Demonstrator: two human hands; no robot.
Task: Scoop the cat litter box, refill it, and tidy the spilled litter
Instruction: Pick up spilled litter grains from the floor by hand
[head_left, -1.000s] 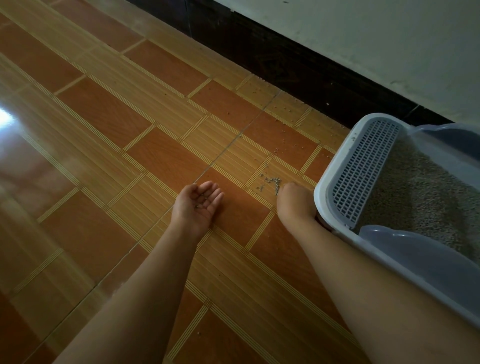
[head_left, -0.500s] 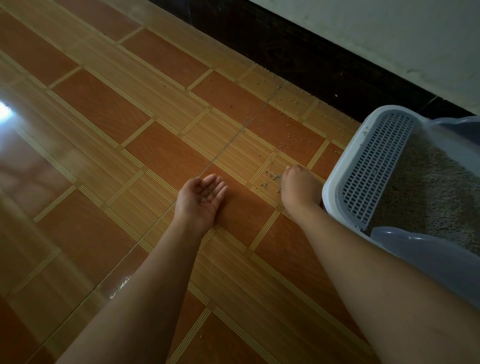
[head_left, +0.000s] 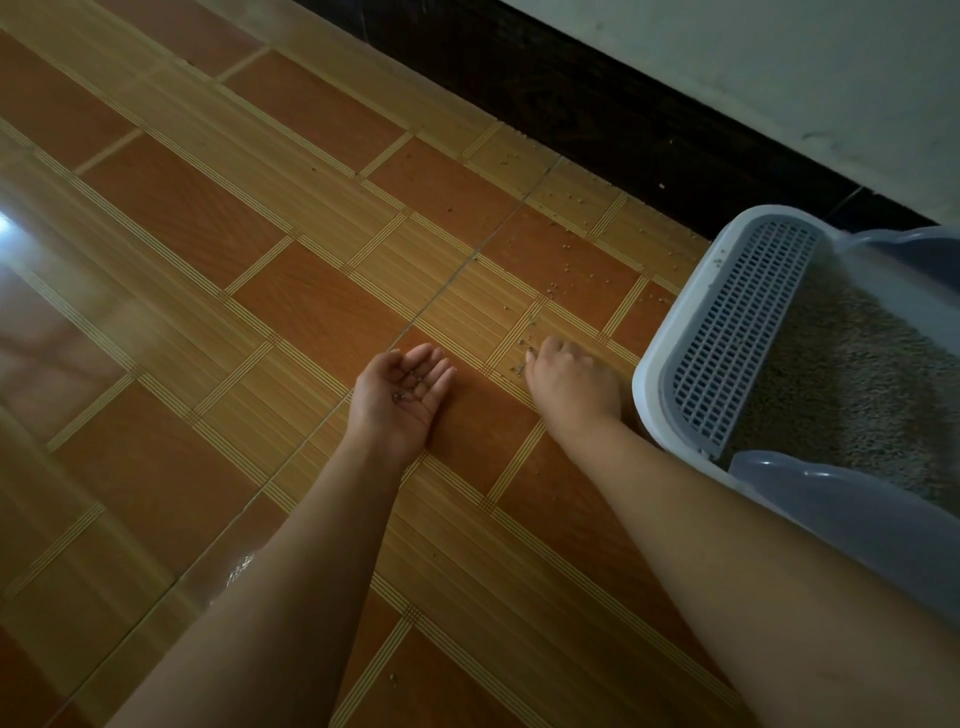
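Head view: left hand (head_left: 400, 397) cupped, fingers relaxed, held more grains (head_left: 409, 388) than a second before, so tidying advanced. Fingers of right hand (head_left: 571, 384) curled onto spilled litter (head_left: 519, 369) at their tips, grasp unclear, box (head_left: 647, 374) just beside.

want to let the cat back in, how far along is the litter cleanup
Looks done: the litter box holds a full, even bed of litter. In hand: the left hand lies palm up with a few collected grains in it, and the right hand has its fingertips down at a small cluster on the floor. Left: loose grains scattered toward the dark baseboard.
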